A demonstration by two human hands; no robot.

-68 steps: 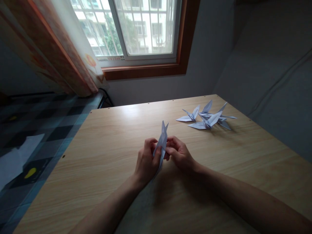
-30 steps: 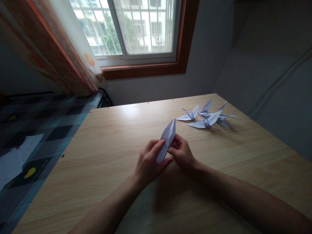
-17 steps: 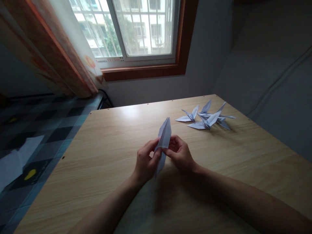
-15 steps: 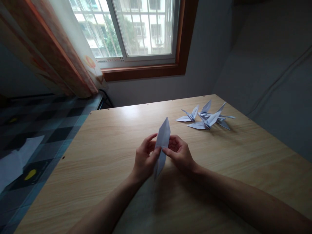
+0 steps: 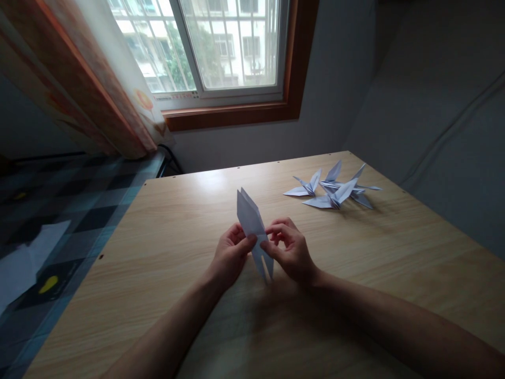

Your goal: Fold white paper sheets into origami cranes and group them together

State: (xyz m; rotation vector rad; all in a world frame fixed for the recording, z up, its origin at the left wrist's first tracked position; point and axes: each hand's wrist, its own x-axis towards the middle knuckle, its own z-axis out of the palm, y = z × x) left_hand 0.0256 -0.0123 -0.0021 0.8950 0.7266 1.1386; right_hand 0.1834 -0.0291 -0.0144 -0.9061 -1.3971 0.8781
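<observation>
Between my two hands a folded white paper (image 5: 251,215) is held above the table. It is a long, narrow origami form with pointed tips at the top and two thin split legs at the bottom, its upper end leaning left. My left hand (image 5: 232,251) pinches its left edge at mid-height, thumb in front. From the other side my right hand (image 5: 290,250) grips the right edge with thumb and fingers. Beyond my right hand, several finished white paper cranes (image 5: 333,192) lie grouped on the table.
The wooden table (image 5: 165,252) fills the middle, its left edge beside a checked cloth surface (image 5: 23,210) with white paper sheets (image 5: 23,263) on it. Behind stand a barred window (image 5: 232,47) and an orange-patterned curtain (image 5: 98,79). A cable (image 5: 453,123) runs along the right wall.
The folded paper has turned: its top leaned right and now leans left, and its bottom legs have swung right. Both hands still hold it at the middle. The cranes have not moved.
</observation>
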